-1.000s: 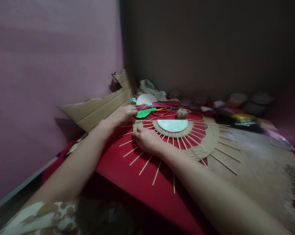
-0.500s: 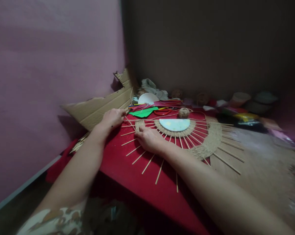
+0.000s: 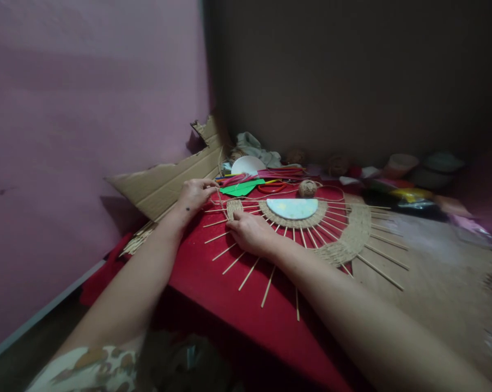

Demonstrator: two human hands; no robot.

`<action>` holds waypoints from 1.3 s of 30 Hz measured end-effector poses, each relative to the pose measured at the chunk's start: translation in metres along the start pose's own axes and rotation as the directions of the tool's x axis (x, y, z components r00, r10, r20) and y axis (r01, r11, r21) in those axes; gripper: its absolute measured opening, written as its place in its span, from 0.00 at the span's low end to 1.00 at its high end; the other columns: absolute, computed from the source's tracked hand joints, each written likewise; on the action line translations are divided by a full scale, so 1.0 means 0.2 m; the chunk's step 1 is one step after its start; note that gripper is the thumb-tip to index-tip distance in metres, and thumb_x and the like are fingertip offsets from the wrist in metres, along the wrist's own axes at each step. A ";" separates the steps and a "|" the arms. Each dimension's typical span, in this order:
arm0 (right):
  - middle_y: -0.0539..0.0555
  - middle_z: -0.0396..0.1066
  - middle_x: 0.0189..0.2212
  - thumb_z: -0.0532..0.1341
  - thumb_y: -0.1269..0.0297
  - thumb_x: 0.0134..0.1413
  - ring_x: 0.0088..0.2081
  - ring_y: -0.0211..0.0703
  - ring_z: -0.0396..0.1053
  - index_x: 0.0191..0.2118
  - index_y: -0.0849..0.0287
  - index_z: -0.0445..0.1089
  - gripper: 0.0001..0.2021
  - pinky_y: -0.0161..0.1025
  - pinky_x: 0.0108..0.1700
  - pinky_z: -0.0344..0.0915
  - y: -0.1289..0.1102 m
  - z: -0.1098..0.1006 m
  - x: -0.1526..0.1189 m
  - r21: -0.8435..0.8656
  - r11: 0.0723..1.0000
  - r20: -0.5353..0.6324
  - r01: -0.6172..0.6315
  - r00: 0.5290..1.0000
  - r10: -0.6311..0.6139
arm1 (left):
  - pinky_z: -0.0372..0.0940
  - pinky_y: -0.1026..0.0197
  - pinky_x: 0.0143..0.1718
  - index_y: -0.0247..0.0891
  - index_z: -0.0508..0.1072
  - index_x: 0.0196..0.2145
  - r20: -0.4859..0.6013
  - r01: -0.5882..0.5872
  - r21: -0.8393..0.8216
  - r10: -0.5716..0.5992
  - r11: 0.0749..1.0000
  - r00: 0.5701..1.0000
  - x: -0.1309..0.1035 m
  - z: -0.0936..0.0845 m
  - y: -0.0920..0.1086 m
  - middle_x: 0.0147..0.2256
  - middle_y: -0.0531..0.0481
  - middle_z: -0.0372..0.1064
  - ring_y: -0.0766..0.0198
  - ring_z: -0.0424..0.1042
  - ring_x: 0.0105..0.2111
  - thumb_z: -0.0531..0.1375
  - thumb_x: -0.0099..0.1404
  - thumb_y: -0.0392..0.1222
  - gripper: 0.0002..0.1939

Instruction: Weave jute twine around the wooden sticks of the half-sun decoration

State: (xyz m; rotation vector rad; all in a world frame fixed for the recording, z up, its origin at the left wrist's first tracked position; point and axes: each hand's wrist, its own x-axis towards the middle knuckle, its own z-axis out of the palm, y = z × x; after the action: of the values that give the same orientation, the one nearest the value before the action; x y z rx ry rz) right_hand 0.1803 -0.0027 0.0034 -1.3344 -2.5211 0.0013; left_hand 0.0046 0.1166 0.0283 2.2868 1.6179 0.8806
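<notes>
A half-round woven piece lies on the red cloth, its thin wooden sticks (image 3: 250, 274) fanning out from a pale blue half disc (image 3: 292, 208). Brown twine is woven into a wide band (image 3: 358, 223) on the right and a small patch (image 3: 234, 209) on the left. My left hand (image 3: 196, 196) pinches the twine (image 3: 220, 197) just left of that patch, above the stick ends. My right hand (image 3: 249, 231) is closed at the patch's lower edge, thumb on top; its other fingers are mostly hidden. A ball of twine (image 3: 308, 188) sits behind the half disc.
Torn cardboard (image 3: 164, 188) leans on the wall at the left. Behind the weaving lie green sheets (image 3: 242, 188), red-handled scissors (image 3: 271, 188) and pink strands (image 3: 284, 173). A brown board (image 3: 429, 272) covers the right side. The table's front edge runs below my arms.
My left hand has moved slightly up and right, and the twine in it has gone from a taut slant to a slack loop. My right hand stays at the patch.
</notes>
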 end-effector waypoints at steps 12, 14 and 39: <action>0.57 0.69 0.39 0.51 0.68 0.62 0.34 0.42 0.67 0.37 0.61 0.74 0.14 0.38 0.29 0.54 0.00 0.02 0.01 -0.014 1.000 -0.029 0.000 1.000 0.000 | 0.67 0.58 0.46 0.31 0.77 0.40 0.019 -0.061 -0.599 0.090 0.799 0.996 0.01 0.03 0.01 0.40 0.42 0.77 0.57 0.74 0.42 0.61 0.51 0.42 0.20; 0.57 0.69 0.38 0.51 0.67 0.62 0.33 0.42 0.67 0.37 0.61 0.74 0.14 0.38 0.29 0.53 0.00 0.01 0.01 -0.022 1.000 -0.033 0.003 0.999 -0.003 | 0.67 0.57 0.47 0.32 0.76 0.43 0.067 -0.032 -0.505 0.076 0.862 0.995 0.02 0.04 -0.02 0.42 0.44 0.76 0.56 0.73 0.43 0.58 0.51 0.41 0.22; 0.57 0.69 0.39 0.51 0.67 0.62 0.34 0.42 0.68 0.38 0.61 0.74 0.14 0.38 0.29 0.56 0.00 0.02 0.00 -0.023 1.000 -0.032 0.011 0.999 -0.012 | 0.72 0.61 0.35 0.30 0.73 0.43 0.103 0.092 -0.357 -0.059 0.930 0.993 0.05 0.07 -0.09 0.33 0.44 0.77 0.63 0.76 0.31 0.57 0.57 0.36 0.16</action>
State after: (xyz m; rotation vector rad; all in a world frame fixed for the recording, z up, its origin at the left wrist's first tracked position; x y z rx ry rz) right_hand 0.1797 -0.0012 0.0005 -1.3177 -2.5090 -0.0513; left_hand 0.0010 0.1351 0.0121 1.9685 1.3633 0.9498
